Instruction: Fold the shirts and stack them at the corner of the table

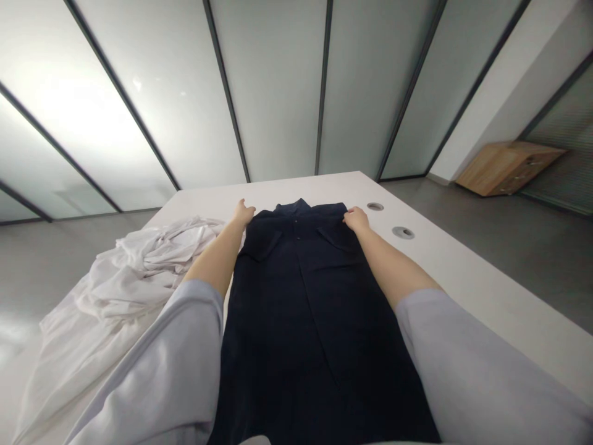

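We saw a dark navy shirt (301, 296) laid flat and lengthwise on the white surface (486, 290), its collar at the far end and its button placket running down the middle towards the camera, with a chest pocket on either side. Both arms were stretched out over it, in pale grey sleeves pushed up above the elbows.

The left hand (243, 214) rested at the shirt's far left shoulder, fingers spread loosely and lying on the edge of the cloth, not closed round anything we could make out. The right hand (356, 219) sat at the far right shoulder with its fingers curled down onto the fabric; we could not tell whether it pinched the cloth or only pressed on it.

Just to the left of the shirt, touching the left forearm's side, lay a crumpled white garment (115, 290) that spilled down towards the near left edge of the surface. Beyond the right hand, two round grommet holes (403, 232) were set into the surface. Frosted glass panels (278, 86) stood behind, and a low wooden cabinet (507, 165) sat on the floor far to the right.
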Tool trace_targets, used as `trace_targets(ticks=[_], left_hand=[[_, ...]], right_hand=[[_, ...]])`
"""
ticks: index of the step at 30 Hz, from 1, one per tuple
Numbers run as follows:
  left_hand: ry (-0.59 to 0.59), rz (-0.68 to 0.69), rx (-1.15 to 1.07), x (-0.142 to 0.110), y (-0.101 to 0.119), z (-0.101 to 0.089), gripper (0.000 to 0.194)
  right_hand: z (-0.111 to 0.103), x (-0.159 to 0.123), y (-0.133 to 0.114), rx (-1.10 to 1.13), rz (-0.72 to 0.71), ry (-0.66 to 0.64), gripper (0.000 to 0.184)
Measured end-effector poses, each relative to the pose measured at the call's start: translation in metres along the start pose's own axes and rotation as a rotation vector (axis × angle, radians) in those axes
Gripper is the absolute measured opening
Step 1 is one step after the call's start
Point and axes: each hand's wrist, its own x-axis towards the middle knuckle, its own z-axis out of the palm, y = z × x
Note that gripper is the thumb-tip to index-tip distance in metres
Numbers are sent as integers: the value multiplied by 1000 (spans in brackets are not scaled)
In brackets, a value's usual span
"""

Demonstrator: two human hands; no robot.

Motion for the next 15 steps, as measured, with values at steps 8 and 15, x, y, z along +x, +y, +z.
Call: trace_targets(ticks=[8,15], left_hand=[[-233,352,571,-86,-16,10,62],[-287,341,698,-145,-23,32,70]], right_hand=[[-9,-53,-13,-261,-456,-62,48],[11,-103,-17,-418,-429,-337,78]])
